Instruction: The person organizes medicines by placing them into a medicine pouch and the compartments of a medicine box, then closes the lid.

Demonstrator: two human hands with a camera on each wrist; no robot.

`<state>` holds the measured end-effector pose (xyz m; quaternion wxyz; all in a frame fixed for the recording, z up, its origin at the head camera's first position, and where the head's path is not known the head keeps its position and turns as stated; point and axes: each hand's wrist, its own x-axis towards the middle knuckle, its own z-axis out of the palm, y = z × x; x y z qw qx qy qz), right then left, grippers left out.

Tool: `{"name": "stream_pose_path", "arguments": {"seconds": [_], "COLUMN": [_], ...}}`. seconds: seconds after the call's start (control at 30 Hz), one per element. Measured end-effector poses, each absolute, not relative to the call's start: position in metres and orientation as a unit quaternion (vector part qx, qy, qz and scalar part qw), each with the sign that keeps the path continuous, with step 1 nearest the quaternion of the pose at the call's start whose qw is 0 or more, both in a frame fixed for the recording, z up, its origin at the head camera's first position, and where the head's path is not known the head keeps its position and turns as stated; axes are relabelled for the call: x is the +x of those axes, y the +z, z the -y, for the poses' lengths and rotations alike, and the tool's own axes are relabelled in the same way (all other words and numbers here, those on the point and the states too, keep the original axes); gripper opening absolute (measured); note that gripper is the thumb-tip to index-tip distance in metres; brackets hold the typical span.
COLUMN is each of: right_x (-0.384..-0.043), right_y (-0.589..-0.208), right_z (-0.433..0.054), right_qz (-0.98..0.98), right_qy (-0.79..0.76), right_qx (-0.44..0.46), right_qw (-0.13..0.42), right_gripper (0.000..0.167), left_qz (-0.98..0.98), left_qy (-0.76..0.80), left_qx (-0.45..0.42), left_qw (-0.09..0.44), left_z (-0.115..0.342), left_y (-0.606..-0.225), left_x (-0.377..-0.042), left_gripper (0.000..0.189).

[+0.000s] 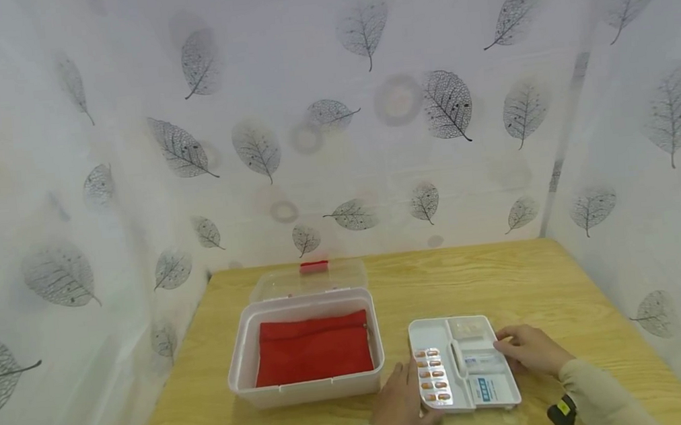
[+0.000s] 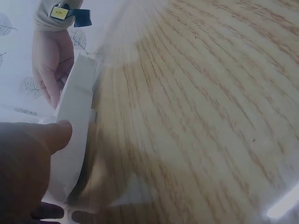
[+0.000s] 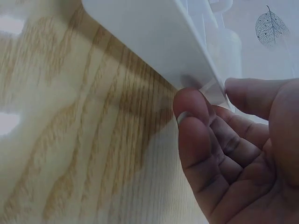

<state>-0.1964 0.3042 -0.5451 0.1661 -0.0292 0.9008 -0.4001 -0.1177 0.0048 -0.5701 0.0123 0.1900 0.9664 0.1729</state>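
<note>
A white compartment tray [image 1: 463,401] is on or just above the wooden table; I cannot tell which. My left hand [image 1: 399,406] holds its near left corner, the thumb on the front wall and the fingers along the left side. At the right side, my right hand [image 1: 531,350] grips the edge between thumb and curled fingers. On the left of the tray lies a blister pack [image 1: 434,376] of orange capsules. A white handle [image 1: 458,359] runs down the middle. The right compartments hold a clear packet [image 1: 484,362] and a blue-and-white packet [image 1: 485,389].
Left of the tray stands a white plastic box [image 1: 307,392] holding a red zipped pouch [image 1: 313,350]. Its clear lid [image 1: 274,284], with a red latch [image 1: 313,267], is tipped back behind it. Leaf-patterned curtains [image 1: 337,172] enclose the wooden table [image 1: 443,278].
</note>
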Motion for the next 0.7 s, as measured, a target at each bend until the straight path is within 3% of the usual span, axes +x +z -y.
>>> {"name": "stream_pose_path", "arguments": {"seconds": [0.4,0.7], "right_x": [-0.195,-0.192], "right_y": [-0.540,-0.514], "right_z": [-0.297,-0.295], "right_qz": [-0.921,-0.916], "right_qy": [-0.362,-0.377], "right_qx": [-0.039,-0.070], "right_qw": [0.140,0.121], "right_gripper": [0.028,0.037], "left_qz": [-0.948,-0.934], "left_qy": [0.265,0.297], "left_qx": [0.171,0.200], "left_qw": [0.040,-0.012], "left_z": [-0.002,0.000], "left_y": [-0.560,-0.541], "left_x": [-0.112,-0.110], "left_gripper": [0.090,0.087]}}
